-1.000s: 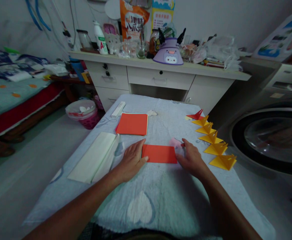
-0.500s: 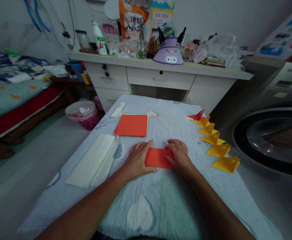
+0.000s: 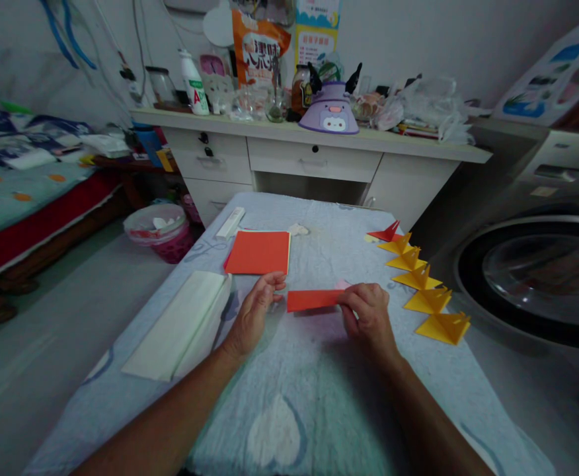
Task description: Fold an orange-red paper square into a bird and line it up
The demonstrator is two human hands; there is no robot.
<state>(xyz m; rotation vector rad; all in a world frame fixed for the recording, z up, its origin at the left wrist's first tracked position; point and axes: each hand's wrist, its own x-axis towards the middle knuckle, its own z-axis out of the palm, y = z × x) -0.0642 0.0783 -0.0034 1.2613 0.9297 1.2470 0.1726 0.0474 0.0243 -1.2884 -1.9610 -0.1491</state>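
A folded strip of orange-red paper point(image 3: 314, 300) is held just above the cloth, pinched at its right end between the thumb and fingers of my right hand point(image 3: 369, 311). Off the strip's left end, my left hand point(image 3: 257, 311) is open with its fingers apart, touching nothing. Behind it lies a stack of square paper point(image 3: 258, 252), its top sheet orange-red. Folded yellow paper pieces point(image 3: 427, 300) with upright points stand in a row on the right. A red folded piece point(image 3: 387, 232) heads that row at the far end.
A blue patterned cloth point(image 3: 274, 370) covers the table. On its left are a folded pale sheet point(image 3: 175, 327) and a slim white box point(image 3: 230, 223). Behind stands a white cabinet point(image 3: 314, 158) with clutter on top; a washing machine point(image 3: 532, 251) is at right, a pink bin point(image 3: 168, 241) at left.
My right hand has lifted the orange-red paper, which now shows as a narrower strip. My left hand has let go of its left end and moved left. The view has shifted slightly.
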